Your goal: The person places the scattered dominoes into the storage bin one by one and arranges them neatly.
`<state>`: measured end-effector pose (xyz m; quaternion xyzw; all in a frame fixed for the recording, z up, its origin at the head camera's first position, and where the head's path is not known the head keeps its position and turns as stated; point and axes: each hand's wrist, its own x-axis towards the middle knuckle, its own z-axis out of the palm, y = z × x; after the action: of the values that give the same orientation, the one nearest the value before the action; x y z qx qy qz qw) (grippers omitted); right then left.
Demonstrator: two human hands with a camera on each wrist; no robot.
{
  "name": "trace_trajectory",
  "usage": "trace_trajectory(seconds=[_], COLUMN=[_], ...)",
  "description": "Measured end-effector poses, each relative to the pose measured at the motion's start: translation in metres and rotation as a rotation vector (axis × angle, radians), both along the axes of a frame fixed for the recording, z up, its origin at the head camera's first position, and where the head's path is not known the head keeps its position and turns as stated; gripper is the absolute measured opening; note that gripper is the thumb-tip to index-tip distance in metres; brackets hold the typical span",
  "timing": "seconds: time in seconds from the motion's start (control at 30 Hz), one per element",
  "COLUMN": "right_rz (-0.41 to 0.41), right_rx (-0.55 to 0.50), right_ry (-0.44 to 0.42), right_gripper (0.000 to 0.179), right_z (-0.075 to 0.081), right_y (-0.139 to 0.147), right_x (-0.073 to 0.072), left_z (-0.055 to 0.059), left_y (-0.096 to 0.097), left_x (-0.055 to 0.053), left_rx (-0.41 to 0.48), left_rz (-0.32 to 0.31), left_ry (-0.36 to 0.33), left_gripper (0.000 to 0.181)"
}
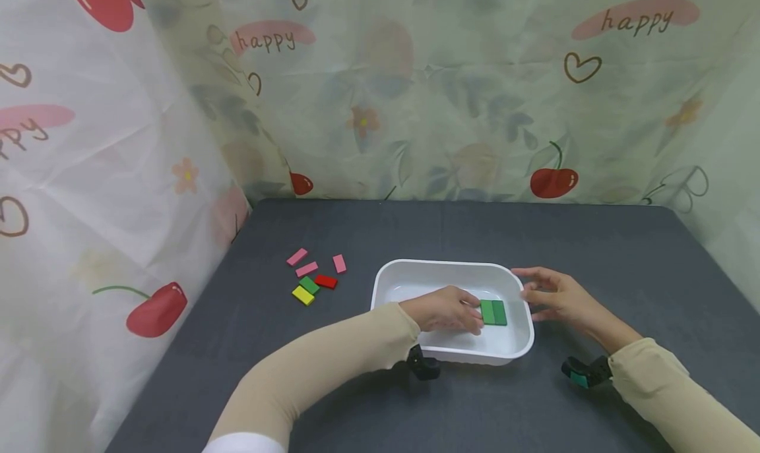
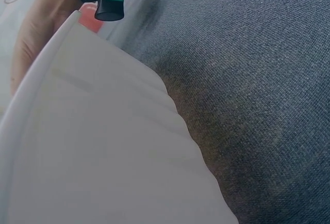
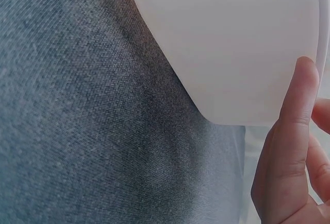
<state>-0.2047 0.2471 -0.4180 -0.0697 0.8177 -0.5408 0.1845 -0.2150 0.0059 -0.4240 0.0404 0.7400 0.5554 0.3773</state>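
Note:
In the head view my left hand (image 1: 448, 309) reaches into a white plastic tray (image 1: 454, 357). Its loosely bent fingertips are at the left edge of two green blocks (image 1: 493, 312), which lie side by side on the tray floor. Whether they touch the nearer block is hard to tell. My right hand (image 1: 555, 298) is at the tray's right end, fingers extended along the outside by the rim. In the right wrist view a fingertip (image 3: 306, 69) rests against the tray's outer wall. The left wrist view shows mostly the tray's side wall (image 2: 113, 131), which hides the left fingers.
Left of the tray, loose blocks lie on the dark cloth-covered table (image 1: 368, 407): several pink ones (image 1: 307, 269), a red one (image 1: 326, 281), a green one (image 1: 309, 285) and a yellow one (image 1: 303, 295). A printed curtain (image 1: 415, 123) hangs behind and at the sides.

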Motion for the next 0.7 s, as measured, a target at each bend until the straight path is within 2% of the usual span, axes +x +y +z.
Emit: trace_trajectory(seconds=[0.2, 0.33, 0.43, 0.53, 0.6, 0.7], right_rz=[0.011, 0.009, 0.007, 0.005, 0.003, 0.002], right_rx=[-0.013, -0.012, -0.010, -0.003, 0.003, 0.006], right_ry=[0.002, 0.006, 0.000, -0.002, -0.001, 0.002], right_gripper=[0.062, 0.063, 0.064, 0.064, 0.064, 0.064], right_z=[-0.001, -0.002, -0.002, -0.001, -0.001, -0.001], right_y=[0.001, 0.001, 0.000, -0.001, -0.001, 0.000], right_x=[0.000, 0.000, 0.000, 0.000, -0.001, -0.001], left_z=[0.005, 0.016, 0.033, 0.054, 0.068, 0.084], left_y=[-0.007, -0.025, -0.049, -0.079, -0.099, -0.130], left_x=[0.004, 0.007, 0.008, 0.006, 0.005, 0.002], left_rx=[-0.014, 0.061, 0.114, 0.133, 0.146, 0.149], left_rz=[-0.011, -0.022, -0.049, -0.043, -0.003, 0.091], left_ry=[0.040, 0.055, 0.082, 0.132, 0.172, 0.249], left_gripper=[0.055, 0.050, 0.047, 0.047, 0.047, 0.046])
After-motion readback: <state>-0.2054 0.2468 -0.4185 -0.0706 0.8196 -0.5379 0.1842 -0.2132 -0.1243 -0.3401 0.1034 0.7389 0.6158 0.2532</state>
